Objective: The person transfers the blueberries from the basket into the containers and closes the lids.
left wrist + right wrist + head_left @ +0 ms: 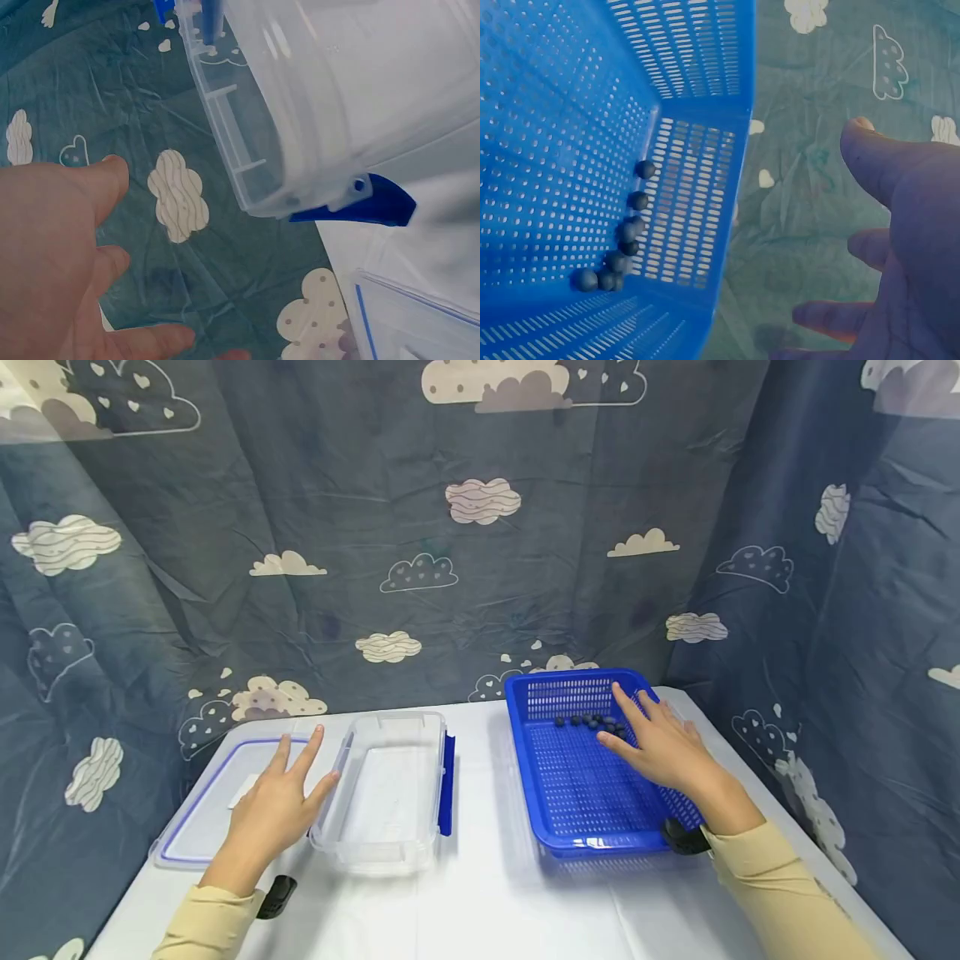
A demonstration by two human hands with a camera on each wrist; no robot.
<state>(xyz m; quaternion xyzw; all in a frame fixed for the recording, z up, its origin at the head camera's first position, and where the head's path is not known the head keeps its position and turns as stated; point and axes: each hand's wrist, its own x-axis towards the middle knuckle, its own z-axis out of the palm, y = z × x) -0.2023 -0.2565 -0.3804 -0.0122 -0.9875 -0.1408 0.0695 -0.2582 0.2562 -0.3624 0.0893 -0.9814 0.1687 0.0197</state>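
Observation:
A blue perforated basket [577, 827] sits on the right of the white table, with several dark blueberries [592, 722] along its far wall; the berries [626, 240] also show in the right wrist view. My right hand [660, 743] hovers over the basket's right side, fingers straight and spread, holding nothing. A clear plastic container [390, 793] with blue latches stands left of centre; its wall [300, 112] fills the left wrist view. My left hand [281, 802] hangs flat just left of the container, above its lid [202, 827], fingers extended and empty.
The white table [487, 902] is enclosed on three sides by a dark blue cloud-print curtain [450, 568]. The clear lid with blue trim lies flat at the table's left edge. Bare tabletop lies between the container and the basket and along the front.

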